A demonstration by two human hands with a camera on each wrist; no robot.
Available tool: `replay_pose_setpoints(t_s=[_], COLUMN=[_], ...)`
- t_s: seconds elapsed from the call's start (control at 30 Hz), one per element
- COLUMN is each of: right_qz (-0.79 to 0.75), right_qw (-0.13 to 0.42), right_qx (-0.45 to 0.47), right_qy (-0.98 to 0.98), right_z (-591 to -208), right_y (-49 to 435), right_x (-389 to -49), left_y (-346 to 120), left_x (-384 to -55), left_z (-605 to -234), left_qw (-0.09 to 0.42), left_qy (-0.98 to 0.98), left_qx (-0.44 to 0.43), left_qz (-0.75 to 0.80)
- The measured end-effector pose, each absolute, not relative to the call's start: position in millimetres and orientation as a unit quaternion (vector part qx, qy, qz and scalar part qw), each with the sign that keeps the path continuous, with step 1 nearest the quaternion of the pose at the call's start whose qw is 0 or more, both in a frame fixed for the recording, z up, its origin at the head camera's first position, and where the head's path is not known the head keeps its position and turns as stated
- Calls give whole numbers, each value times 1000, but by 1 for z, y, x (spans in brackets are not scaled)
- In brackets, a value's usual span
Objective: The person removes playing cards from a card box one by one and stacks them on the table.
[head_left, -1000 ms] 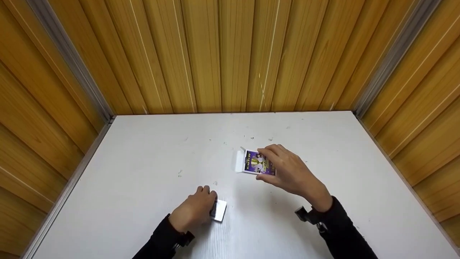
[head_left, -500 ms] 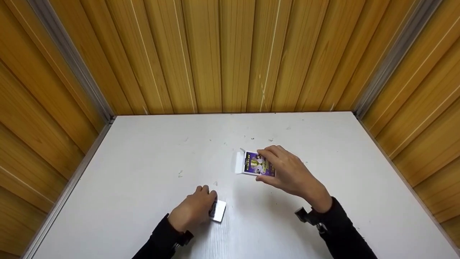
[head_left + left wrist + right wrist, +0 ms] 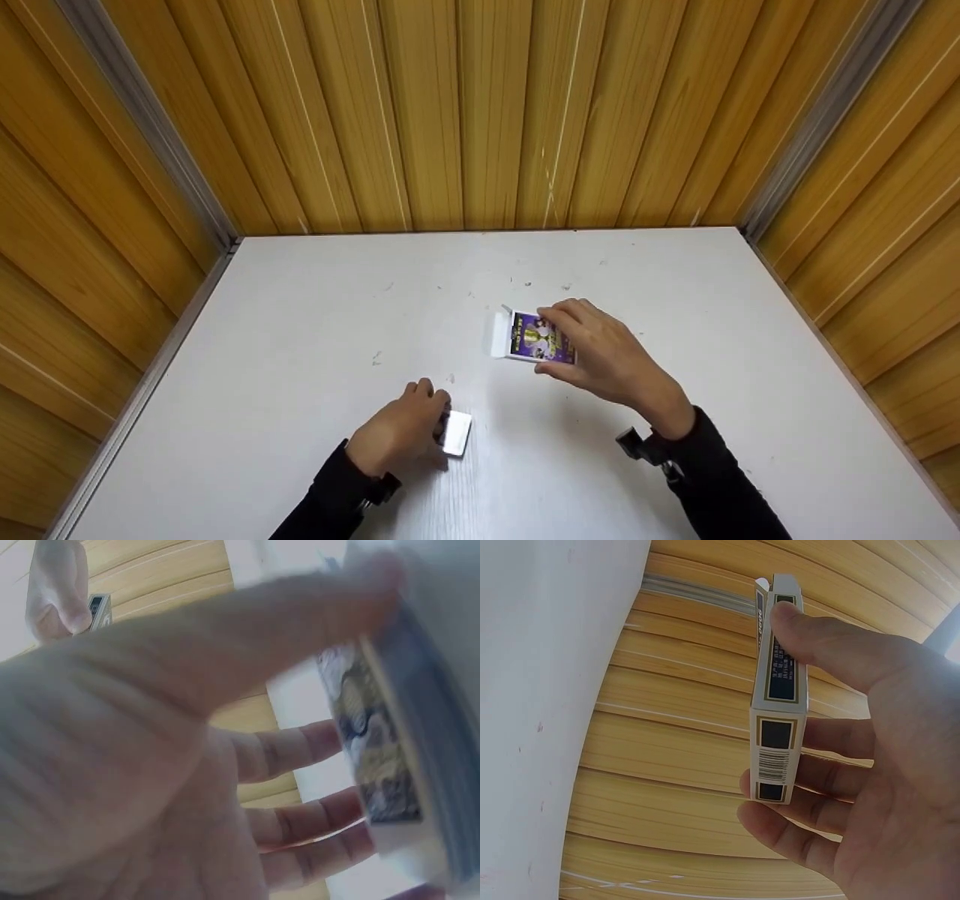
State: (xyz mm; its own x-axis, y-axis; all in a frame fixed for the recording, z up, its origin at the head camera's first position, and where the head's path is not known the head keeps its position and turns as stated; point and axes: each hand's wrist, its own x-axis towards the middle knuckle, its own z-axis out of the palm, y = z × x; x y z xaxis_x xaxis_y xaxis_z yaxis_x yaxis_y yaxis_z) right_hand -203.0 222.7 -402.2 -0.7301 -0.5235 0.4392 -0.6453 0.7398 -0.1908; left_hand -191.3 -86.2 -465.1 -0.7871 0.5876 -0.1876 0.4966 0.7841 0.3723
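My left hand (image 3: 405,427) grips a deck of playing cards (image 3: 456,433) low over the table's near middle. In the left wrist view the thumb lies across the deck's edge, and the fingers reach toward its picture-printed face (image 3: 371,742); the layered card edges (image 3: 427,697) show beside it. Higher and to the right, my right hand (image 3: 607,356) holds a small purple-and-white card box (image 3: 534,337) between thumb and fingers. The box's white end flap (image 3: 499,337) stands open toward the left. A barcode (image 3: 773,765) shows on its opposite end in the right wrist view.
A white table (image 3: 300,315) with small scuff marks lies beneath both hands. Wood-patterned panels (image 3: 480,112) rise at its back and both sides, with grey metal strips (image 3: 172,150) at the corners.
The left hand has shifted slightly left, and the deck in it has tilted a little. The right hand keeps the box in nearly the same place.
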Motion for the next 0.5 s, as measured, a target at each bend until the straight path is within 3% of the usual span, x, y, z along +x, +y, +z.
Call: replay_pose_setpoints(t_s=[0.13, 0.23, 0.5], right_qz=[168, 166, 167], right_qw=[180, 178, 161], right_qx=[320, 320, 317], right_qy=[-915, -916, -920], right_z=[-402, -402, -406], right_y=[222, 221, 215], right_x=[-203, -203, -202], left_y=[-92, -96, -81], left_x=[-194, -196, -197], left_z=[-457, -448, -432], left_qw=[155, 131, -111], left_qy=[931, 932, 873], left_qx=[264, 255, 298], left_qz=[197, 222, 370])
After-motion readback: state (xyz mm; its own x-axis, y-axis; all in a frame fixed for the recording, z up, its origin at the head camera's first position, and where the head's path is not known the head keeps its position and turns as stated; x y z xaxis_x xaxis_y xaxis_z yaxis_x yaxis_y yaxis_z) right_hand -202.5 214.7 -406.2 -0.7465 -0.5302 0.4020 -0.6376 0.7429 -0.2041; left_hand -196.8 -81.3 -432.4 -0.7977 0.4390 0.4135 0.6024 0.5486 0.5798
